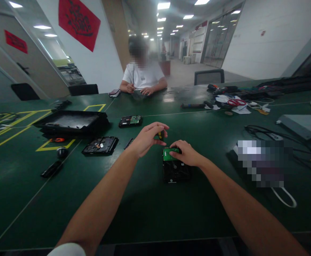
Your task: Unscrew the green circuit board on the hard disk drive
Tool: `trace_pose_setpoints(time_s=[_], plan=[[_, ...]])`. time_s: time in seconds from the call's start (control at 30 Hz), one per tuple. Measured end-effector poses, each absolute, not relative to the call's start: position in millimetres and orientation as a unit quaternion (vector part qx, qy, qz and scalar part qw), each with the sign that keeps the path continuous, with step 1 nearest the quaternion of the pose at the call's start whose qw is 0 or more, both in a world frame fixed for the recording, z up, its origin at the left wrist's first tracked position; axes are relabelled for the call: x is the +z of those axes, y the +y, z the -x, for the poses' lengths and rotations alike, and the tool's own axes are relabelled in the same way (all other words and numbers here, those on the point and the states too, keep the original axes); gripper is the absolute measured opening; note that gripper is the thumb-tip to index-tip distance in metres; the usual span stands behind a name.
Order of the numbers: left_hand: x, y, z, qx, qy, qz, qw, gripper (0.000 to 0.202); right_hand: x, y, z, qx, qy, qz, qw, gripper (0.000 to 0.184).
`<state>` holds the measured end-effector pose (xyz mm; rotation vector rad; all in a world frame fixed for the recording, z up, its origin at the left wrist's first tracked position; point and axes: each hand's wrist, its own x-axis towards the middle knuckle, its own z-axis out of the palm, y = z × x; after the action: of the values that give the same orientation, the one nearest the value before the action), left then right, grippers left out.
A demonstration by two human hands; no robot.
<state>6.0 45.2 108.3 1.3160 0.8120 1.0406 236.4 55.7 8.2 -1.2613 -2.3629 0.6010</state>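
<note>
A black hard drive (175,172) with a green circuit board (168,154) on its upper part lies on the green table before me. My right hand (186,153) rests on the drive's right side, thumb on the board and fingers curled over the far edge. Just beyond and to the left, my left hand (151,137) is raised, its fingers closed around a black-and-yellow screwdriver (161,135). Only part of its handle shows; the tip is hard to make out.
To the left lie another hard drive (100,146), a drive with a green board (130,121) and a black tray (72,121). A grey metal box (301,125) and cables (264,133) are on the right. Across the table sits a person (144,76) in a white shirt.
</note>
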Motion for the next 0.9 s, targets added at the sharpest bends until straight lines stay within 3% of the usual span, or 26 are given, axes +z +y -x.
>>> trace_pose_setpoints(time_s=[0.9], plan=[[105.3, 47.1, -8.1, 0.475, 0.339, -0.518, 0.626, 0.020, 11.2, 52.9, -236.6, 0.226, -0.839, 0.455, 0.196, 0.025]])
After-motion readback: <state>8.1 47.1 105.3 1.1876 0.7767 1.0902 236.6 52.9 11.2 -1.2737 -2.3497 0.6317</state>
